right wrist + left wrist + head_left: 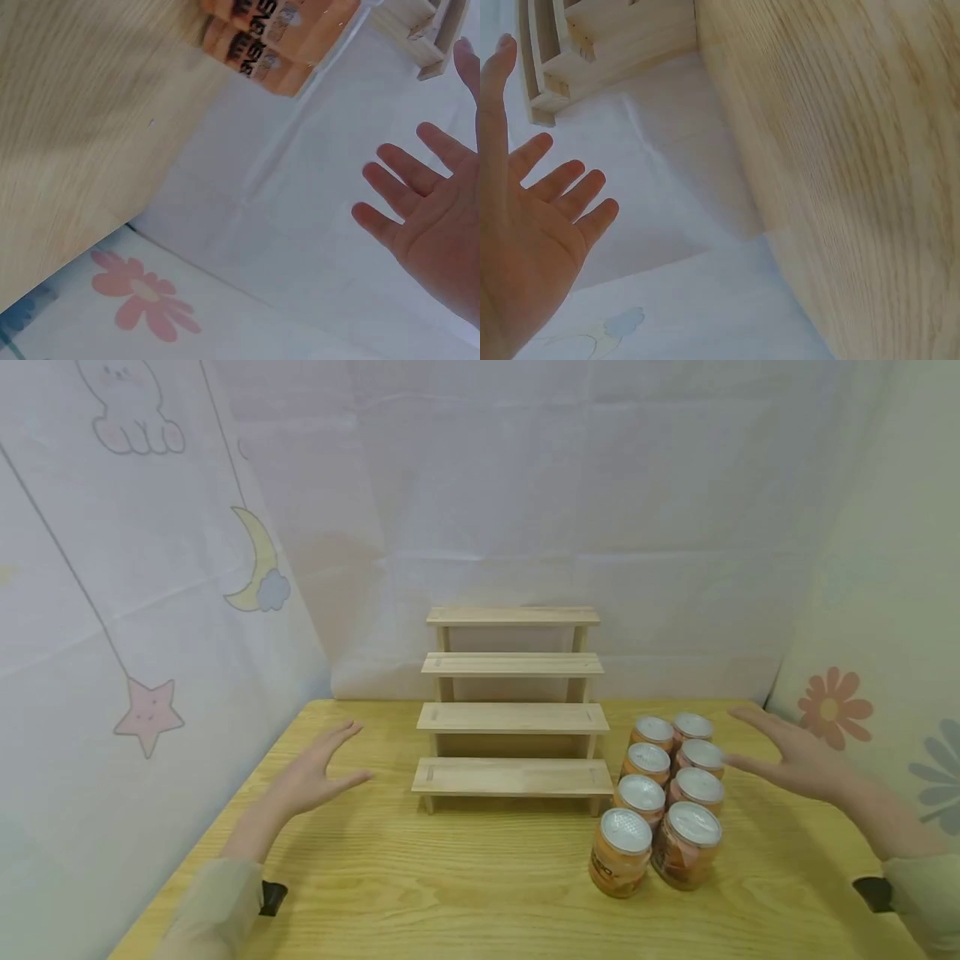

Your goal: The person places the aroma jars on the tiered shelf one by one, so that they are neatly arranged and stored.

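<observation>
My left hand (311, 781) hovers over the left side of the table, fingers spread and thumb apart, holding nothing. In the left wrist view the left palm (532, 232) shows bare. On the other side my right hand (798, 756) is held in the air just right of the cans, also with nothing in it. Several orange cans (618, 868) with silvery lids stand upright in two columns. Dark lettering shows on the cans (262, 60) in the right wrist view. Between the hands stands a pale wooden stepped rack (512, 777) with bare shelves.
The wood-grain table (420, 885) carries the rack and cans. Behind it hangs a pale cloth (510, 510). Printed cloth walls flank it, with a pink star (148, 714) on the left and a red flower (832, 708) on the right.
</observation>
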A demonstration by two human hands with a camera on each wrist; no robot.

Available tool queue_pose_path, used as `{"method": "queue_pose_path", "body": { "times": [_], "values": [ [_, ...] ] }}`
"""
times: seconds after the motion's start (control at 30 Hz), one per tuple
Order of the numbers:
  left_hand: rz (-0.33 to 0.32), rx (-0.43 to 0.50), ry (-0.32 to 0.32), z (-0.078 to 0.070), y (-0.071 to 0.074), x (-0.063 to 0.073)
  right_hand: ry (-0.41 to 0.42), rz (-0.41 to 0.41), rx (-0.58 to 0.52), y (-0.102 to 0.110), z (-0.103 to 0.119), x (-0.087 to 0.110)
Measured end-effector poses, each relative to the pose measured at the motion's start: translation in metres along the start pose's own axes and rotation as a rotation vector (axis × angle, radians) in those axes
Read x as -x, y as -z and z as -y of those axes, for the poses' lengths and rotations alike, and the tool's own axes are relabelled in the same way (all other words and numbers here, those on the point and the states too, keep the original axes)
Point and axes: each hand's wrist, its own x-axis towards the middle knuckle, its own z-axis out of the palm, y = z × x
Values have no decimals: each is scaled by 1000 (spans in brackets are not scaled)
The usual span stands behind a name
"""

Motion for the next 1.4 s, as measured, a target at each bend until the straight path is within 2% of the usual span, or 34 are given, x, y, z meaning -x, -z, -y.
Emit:
{"method": "queue_pose_path", "body": {
  "times": [0.07, 0.2, 0.33, 0.47, 0.6, 0.77, 0.87, 1.0, 1.23, 1.4],
  "values": [
    [1, 37, -14, -2, -3, -1, -2, 20, -26, 0, 9, -1],
    [22, 85, -29, -8, -12, -5, 15, 9, -82, -6, 22, -5],
    [68, 99, -21, -16, -22, -8, 115, -42, -60, -13, 37, -9],
    [82, 83, -43, -20, -32, -12, 189, -57, -4, -15, 59, -12],
    [73, 64, -62, -19, -38, -16, 203, -13, -33, -19, 75, -14],
    [58, 35, -85, -17, -43, -18, 278, -1, -87, -30, 93, -17],
    [50, 31, -102, -16, -45, -18, 338, 49, -189, -36, 105, -17],
    [46, 2, -133, -14, -49, -16, 341, 149, -327, -43, 120, -14],
    [49, -24, -144, -14, -53, -17, 383, 177, -297, -54, 134, -9],
    [97, -40, -165, -17, -58, -22, 356, 208, -266, -60, 141, -7]
  ]
}}
